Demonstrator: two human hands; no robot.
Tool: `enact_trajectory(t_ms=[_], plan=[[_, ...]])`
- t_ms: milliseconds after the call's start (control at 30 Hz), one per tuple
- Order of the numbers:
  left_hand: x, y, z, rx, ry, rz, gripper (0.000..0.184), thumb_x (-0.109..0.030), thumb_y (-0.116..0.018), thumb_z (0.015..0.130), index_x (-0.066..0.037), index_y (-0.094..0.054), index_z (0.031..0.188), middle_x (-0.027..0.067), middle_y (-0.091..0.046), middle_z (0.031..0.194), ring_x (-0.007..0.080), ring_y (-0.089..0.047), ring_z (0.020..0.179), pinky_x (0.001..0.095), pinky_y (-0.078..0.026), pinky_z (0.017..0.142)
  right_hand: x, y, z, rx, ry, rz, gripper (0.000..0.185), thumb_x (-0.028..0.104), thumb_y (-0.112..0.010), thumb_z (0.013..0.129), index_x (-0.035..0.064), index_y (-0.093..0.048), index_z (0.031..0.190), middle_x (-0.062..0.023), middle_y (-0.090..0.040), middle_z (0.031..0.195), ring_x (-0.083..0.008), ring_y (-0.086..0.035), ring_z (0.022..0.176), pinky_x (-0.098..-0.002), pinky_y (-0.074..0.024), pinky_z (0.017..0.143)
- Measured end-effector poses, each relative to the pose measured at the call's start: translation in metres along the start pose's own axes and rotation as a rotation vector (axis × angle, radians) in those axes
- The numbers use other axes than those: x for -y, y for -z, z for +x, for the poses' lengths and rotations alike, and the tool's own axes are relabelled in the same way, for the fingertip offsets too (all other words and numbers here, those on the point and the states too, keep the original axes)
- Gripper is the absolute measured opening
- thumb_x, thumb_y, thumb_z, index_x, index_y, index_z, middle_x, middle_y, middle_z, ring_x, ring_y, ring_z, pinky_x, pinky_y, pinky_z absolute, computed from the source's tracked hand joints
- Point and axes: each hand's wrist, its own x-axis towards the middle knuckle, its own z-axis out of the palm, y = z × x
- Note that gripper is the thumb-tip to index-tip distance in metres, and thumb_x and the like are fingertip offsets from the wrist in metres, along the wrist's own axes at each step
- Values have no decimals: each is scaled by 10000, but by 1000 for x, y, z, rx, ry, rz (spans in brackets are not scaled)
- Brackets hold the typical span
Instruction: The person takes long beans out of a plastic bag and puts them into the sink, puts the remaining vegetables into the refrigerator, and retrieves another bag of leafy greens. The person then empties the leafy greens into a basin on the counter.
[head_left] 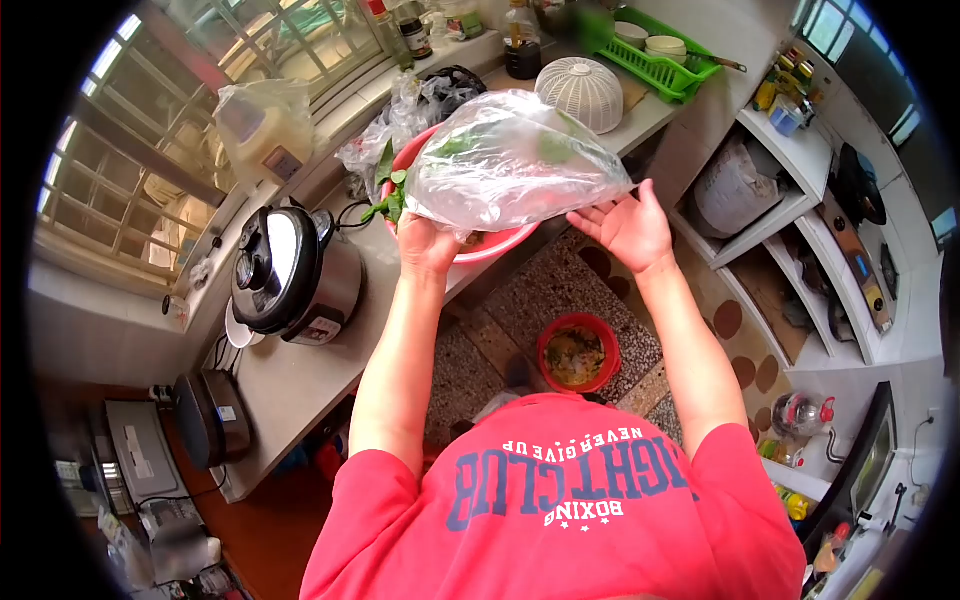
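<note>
A clear plastic bag [500, 170] is held up and spread out over a red basin [498, 246] on the counter. Green leaves [392, 190] stick out at the basin's left side, and more green shows through the plastic. My left hand [428, 243] grips the bag's lower left edge, its fingers partly hidden by the plastic. At the bag's right corner is my right hand [630, 228], palm up with fingers stretched out and apart; the corner lies close to or against the fingers.
On the counter stand a pressure cooker [300, 275], a white woven dome cover [580, 95] and a green dish rack [660, 62] with bowls. A red bucket [578, 353] with food scraps stands on the floor. White shelves [790, 150] are to the right.
</note>
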Motion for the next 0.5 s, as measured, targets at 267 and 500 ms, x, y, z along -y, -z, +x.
enact_trajectory(t_ms=[267,500], plan=[[1,13,-6,-88,-28,237,462,-383,-460,961,-118,-472,1340,74,-479,1376,293,-446,1265,507,-336,1064,30,-22,53,-32,160,-482,323,12,-542,904,29,-418,1201,-165,-614,1048,-272,-654,849,-414,-569,772],[-33,67,-8,-292,-138,901,530,-136,-635,838,1,-457,1318,112,-591,1164,180,-560,1066,297,-429,934,32,-109,118,-23,195,-672,221,121,-614,903,20,-497,1061,-136,-621,952,-271,-652,797,-430,-577,721]])
